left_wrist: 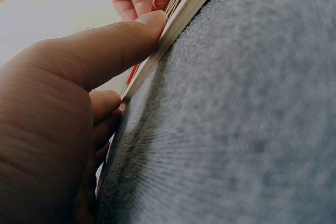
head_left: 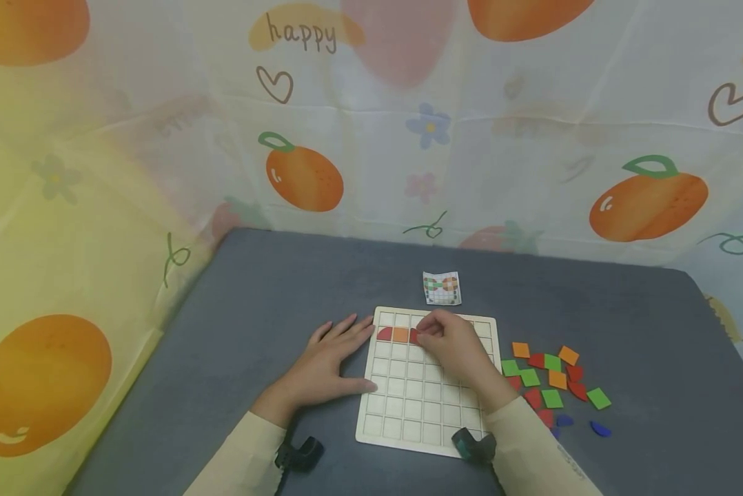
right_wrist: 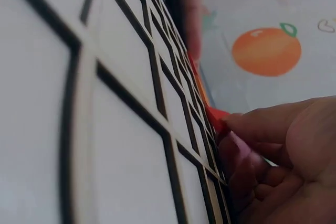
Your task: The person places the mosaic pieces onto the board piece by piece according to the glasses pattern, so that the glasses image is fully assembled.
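my right hand (head_left: pixel 449 344) pinches a red piece (head_left: pixel 414 335) between thumb and fingers, at the third cell of the board's second row from the far side; i cannot tell whether it sits fully in that cell. in the same row, a rounded red piece (head_left: pixel 384 334) fills the first cell and an orange piece (head_left: pixel 400 335) the second, side by side. my left hand (head_left: pixel 322 372) is spread along the left side of the board (head_left: pixel 411 408), fingers straight, thumb and fingertips touching the edge, gripping nothing. my two hands are apart, with the filled cells between them. the pale, gridded board lies flat on the grey surface (head_left: pixel 253 289). just beyond its far edge lies a small card (head_left: pixel 442 298) printed with a coloured pattern on a grid. to the right of the board, partly behind my right arm, loose pieces (head_left: pixel 557 379) are scattered in orange, green and red, some touching, with a few blue pieces (head_left: pixel 601 429) nearer me. i wear cream sleeves (head_left: pixel 539 448), and a pale cloth (head_left: pixel 371 165) printed with oranges, hearts and flowers hangs behind the surface.
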Demonstrator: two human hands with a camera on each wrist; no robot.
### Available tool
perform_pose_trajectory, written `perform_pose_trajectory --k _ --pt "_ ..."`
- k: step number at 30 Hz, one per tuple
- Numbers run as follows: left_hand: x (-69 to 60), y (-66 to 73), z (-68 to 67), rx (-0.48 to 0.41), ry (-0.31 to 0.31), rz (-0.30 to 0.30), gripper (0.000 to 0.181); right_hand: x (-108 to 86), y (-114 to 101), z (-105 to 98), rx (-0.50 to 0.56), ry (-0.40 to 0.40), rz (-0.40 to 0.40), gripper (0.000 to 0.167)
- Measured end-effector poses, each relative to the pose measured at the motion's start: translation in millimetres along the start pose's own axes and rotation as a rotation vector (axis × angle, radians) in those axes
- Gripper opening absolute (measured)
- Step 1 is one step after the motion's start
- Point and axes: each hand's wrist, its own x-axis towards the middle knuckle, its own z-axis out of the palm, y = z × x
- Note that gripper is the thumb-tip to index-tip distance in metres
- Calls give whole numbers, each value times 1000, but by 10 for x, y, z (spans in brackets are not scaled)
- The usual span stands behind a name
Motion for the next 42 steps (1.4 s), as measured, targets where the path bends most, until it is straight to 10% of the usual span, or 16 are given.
perform_pose_trajectory --k 42 --pt "-1 11 -6 -8 4 12 101 -178 114 -294 324 2 -118 42"
